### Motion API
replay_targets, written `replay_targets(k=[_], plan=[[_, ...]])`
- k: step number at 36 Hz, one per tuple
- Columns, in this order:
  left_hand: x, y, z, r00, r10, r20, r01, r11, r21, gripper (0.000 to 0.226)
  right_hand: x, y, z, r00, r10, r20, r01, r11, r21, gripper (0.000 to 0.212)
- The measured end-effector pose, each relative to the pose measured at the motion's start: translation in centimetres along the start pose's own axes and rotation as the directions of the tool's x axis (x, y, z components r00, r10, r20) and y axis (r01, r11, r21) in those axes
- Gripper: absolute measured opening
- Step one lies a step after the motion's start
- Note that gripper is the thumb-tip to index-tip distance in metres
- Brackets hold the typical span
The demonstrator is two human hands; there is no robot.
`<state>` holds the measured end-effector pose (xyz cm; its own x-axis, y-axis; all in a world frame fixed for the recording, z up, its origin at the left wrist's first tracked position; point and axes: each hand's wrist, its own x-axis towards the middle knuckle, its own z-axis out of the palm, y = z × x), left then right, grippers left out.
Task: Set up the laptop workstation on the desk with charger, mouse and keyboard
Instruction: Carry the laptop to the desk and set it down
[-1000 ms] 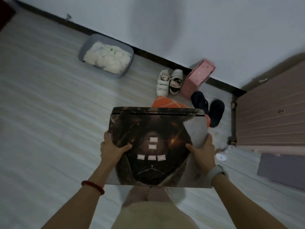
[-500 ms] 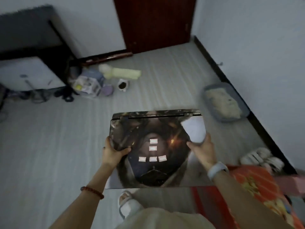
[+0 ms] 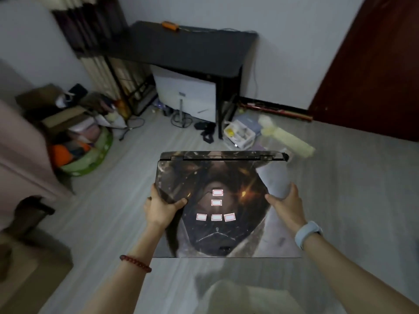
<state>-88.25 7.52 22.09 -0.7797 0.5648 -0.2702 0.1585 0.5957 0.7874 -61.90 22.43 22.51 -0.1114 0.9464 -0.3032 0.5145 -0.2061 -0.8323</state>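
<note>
Both hands clamp the closed laptop (image 3: pixel 217 200): left hand (image 3: pixel 159 208) at 9 o'clock, right hand (image 3: pixel 286 207) at 3, thumbs on the lid. It's carried flat above the floor, desk (image 3: pixel 181 46) at 12. Probably heavy, stiff and slick-skinned, so side-edge grips suit. Five small stickers (image 3: pixel 216 217), nothing readable.

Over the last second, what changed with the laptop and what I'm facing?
The view swung left, from shoes and a grey tray by the wall, past a door, to the dark desk, now ahead. Unchanged: left hand and right hand grip the closed, picture-skinned laptop flat by its sides.
</note>
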Motion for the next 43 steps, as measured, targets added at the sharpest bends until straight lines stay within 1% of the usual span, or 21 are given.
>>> replay_targets(k=[3,5,6,8,10,13,17,20,23,25,27,33,37,40,43], plan=[[4.0,0.6,-1.8,0.999,-0.029,-0.043,0.029,1.000,-0.003,0.086,3.6,-4.1,3.4,0.998,-0.034,0.044,0.035,0.999,-0.025,0.070],[7.6,1.0,-2.9,0.994,-0.049,-0.100,0.049,0.999,-0.004,0.086,6.6,-7.2,6.3,0.996,-0.059,0.071,0.063,0.997,-0.054,0.070],[10.2,1.5,-3.5,0.989,-0.053,-0.137,0.053,0.999,-0.010,0.086,8.9,-9.1,8.2,0.993,-0.086,0.079,0.091,0.994,-0.060,0.068],[12.9,2.3,-4.2,0.987,-0.068,-0.149,0.069,0.998,0.002,0.087,11.1,-11.3,9.9,0.987,-0.136,0.087,0.141,0.988,-0.056,0.064],[17.3,3.1,-4.9,0.977,-0.073,-0.199,0.074,0.997,-0.003,0.088,15.0,-14.0,12.9,0.976,-0.191,0.105,0.197,0.979,-0.049,0.067],[24.4,5.6,-6.0,0.962,-0.096,-0.255,0.094,0.995,-0.019,0.091,21.3,-18.8,17.3,0.967,-0.205,0.151,0.211,0.977,-0.028,0.076],[33.1,9.3,-8.4,0.945,-0.105,-0.310,0.096,0.994,-0.047,0.095,28.5,-25.7,22.3,0.949,-0.243,0.201,0.255,0.966,-0.040,0.065],[38.3,11.7,-10.4,0.935,-0.132,-0.328,0.121,0.991,-0.054,0.096,32.4,-30.5,25.5,0.944,-0.229,0.239,0.247,0.968,-0.051,0.070],[44.1,13.3,-12.3,0.926,-0.151,-0.345,0.125,0.988,-0.096,0.098,36.2,-35.1,29.2,0.933,-0.250,0.260,0.276,0.958,-0.070,0.071],[47.8,14.1,-13.4,0.919,-0.156,-0.362,0.133,0.987,-0.088,0.096,38.4,-37.7,31.6,0.928,-0.258,0.269,0.287,0.955,-0.074,0.074],[52.0,14.6,-14.3,0.918,-0.167,-0.361,0.143,0.986,-0.090,0.096,40.9,-40.1,34.3,0.929,-0.253,0.270,0.281,0.957,-0.071,0.076],[66.3,16.2,-17.1,0.936,-0.135,-0.326,0.117,0.990,-0.073,0.093,48.3,-47.1,43.3,0.942,-0.231,0.243,0.252,0.966,-0.056,0.071],[75.4,17.6,-19.1,0.952,-0.148,-0.267,0.138,0.989,-0.056,0.092,52.7,-52.0,48.5,0.959,-0.181,0.217,0.196,0.979,-0.053,0.063],[82.6,19.2,-20.3,0.957,-0.146,-0.250,0.145,0.989,-0.020,0.092,56.4,-55.4,51.5,0.969,-0.128,0.212,0.137,0.990,-0.030,0.064],[88.9,21.0,-20.6,0.969,-0.136,-0.204,0.141,0.990,0.014,0.093,59.7,-57.5,53.4,0.979,-0.053,0.199,0.054,0.999,-0.002,0.065]])
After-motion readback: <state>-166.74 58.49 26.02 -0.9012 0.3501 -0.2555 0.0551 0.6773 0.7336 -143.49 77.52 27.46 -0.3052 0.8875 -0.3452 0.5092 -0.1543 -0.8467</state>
